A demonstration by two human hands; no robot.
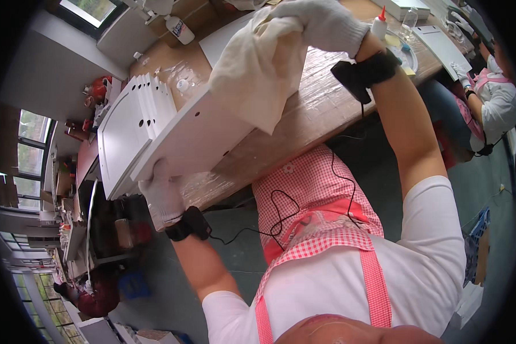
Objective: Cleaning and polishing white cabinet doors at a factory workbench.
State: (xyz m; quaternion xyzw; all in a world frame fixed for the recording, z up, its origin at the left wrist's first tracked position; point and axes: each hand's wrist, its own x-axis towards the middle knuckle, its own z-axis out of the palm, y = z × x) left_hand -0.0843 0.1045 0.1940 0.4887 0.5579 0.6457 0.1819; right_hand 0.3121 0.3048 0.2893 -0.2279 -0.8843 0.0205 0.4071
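A white board (195, 140) with a few dark round holes is tilted up above the near side of the table. My left hand (165, 195), in a white knit glove, is closed on its lower left corner, with the thumb on the face towards me. At the board's far right end my right hand (332, 26), gloved too, is closed on a cream cloth (252, 69). The cloth drapes over the upper edge and down the near face. Its folds hide part of the board and my right fingertips.
Several white boards (123, 132) with holes are stacked to the left. The table (327, 97) has a shiny clear covering. A white bottle (179, 30) stands at the back; a red-tipped glue bottle (379, 24) is right. Another person (493, 103) works at far right beside a white panel (441, 49).
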